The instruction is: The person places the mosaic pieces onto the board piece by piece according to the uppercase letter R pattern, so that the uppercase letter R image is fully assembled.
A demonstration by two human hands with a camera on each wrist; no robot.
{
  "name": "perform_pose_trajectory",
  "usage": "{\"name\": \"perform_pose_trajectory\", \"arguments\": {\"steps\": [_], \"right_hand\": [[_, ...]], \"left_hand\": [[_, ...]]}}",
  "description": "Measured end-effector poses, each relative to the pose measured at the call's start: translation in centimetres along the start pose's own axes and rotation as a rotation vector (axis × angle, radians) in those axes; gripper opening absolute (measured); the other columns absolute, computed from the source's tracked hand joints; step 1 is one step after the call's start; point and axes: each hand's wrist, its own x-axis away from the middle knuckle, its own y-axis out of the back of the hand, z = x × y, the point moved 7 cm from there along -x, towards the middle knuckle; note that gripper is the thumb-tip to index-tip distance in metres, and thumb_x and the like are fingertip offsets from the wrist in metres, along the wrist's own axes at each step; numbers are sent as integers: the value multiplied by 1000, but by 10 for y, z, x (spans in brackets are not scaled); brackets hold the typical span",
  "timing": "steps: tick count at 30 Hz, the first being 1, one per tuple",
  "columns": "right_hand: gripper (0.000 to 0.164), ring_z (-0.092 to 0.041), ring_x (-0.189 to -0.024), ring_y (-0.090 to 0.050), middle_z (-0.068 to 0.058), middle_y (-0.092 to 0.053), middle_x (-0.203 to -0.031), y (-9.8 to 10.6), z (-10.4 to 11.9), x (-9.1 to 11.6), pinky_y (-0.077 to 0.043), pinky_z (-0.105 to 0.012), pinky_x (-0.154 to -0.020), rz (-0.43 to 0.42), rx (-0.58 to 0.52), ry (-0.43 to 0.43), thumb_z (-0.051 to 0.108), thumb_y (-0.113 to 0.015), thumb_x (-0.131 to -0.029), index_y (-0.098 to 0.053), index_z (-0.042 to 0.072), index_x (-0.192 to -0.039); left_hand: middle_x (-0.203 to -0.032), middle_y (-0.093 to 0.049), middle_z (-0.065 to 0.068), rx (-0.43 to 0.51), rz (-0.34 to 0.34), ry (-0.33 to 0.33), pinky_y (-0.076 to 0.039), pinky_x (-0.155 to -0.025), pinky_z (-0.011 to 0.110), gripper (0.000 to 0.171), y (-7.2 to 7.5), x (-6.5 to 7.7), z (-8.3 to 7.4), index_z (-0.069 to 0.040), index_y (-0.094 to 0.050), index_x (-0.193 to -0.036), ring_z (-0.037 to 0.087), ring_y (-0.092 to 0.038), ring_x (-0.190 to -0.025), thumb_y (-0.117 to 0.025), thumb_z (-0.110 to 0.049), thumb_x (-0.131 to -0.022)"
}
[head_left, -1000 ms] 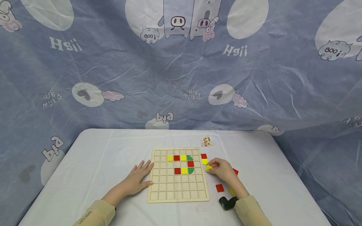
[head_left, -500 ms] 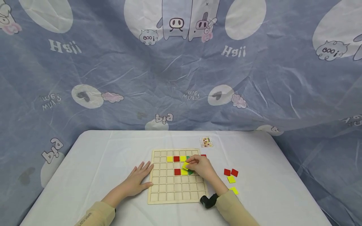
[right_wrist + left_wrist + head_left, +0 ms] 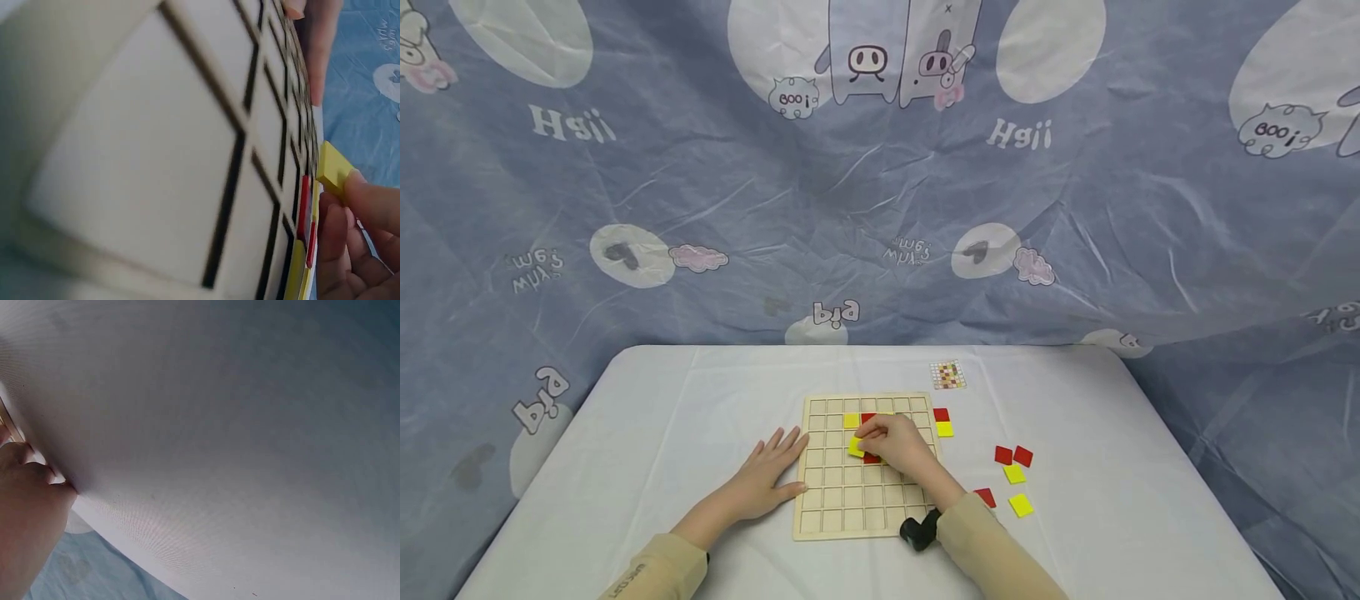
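My right hand [image 3: 897, 443] pinches a yellow square tile [image 3: 855, 447] between thumb and fingers, over the wooden grid board [image 3: 842, 498]. The right wrist view shows this tile [image 3: 334, 167] tilted, above red and yellow tiles in the board. A yellow tile [image 3: 851, 421] lies in the upper part of the grid, with a red tile [image 3: 868, 417] beside it. Another red tile [image 3: 872, 458] shows just below my right fingers; that hand covers other tiles. My left hand [image 3: 760, 477] lies flat with spread fingers, its fingertips and thumb touching the board's left edge.
Right of the board, a red tile [image 3: 942, 414] and a yellow tile [image 3: 944, 429] lie together. Several more red and yellow tiles [image 3: 1020, 505] are scattered farther right. A small patterned card [image 3: 948, 375] lies behind the board. The right wrist carries a black device [image 3: 917, 532].
My right hand has carried the yellow tile leftward from beside the board to over the grid's middle. My left hand has stayed at the board's edge.
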Motion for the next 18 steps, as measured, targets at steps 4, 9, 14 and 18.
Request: {"name": "perform_pose_trajectory", "arguments": {"steps": [4,9,14,18], "right_hand": [[4,-8,-68,-59,2,-69,-80,-3,4,0,-50,-22,-63,10,56,15,10,-77,-85,-75,10,-89],[4,-8,-69,-58,4,-68,-80,-5,7,1,-50,-21,-65,17,119,32,10,-77,-84,-76,11,-88],[5,-9,-73,-56,2,-66,-84,-7,8,1,-49,-21,-66,16,166,50,6,-76,-84,-78,9,-88],[8,-9,-72,-56,2,-65,-84,-8,6,1,-49,-20,-65,26,158,34,6,-76,-84,-78,9,-91]], "left_hand": [[-163,-22,15,-8,-1,10,-7,-120,63,77,0,0,0,-9,-32,-154,41,-11,-152,-65,-41,-93],[-163,-22,14,-13,-2,16,-7,-121,63,77,0,-1,0,-10,-32,-155,41,-11,-152,-65,-41,-93],[-163,-23,15,-12,-5,13,-7,-120,64,77,0,-1,0,-9,-32,-154,41,-11,-152,-65,-41,-92],[-163,-23,16,-12,-8,13,-7,-120,63,77,0,0,-1,-9,-32,-154,42,-11,-151,-66,-40,-92]]}}
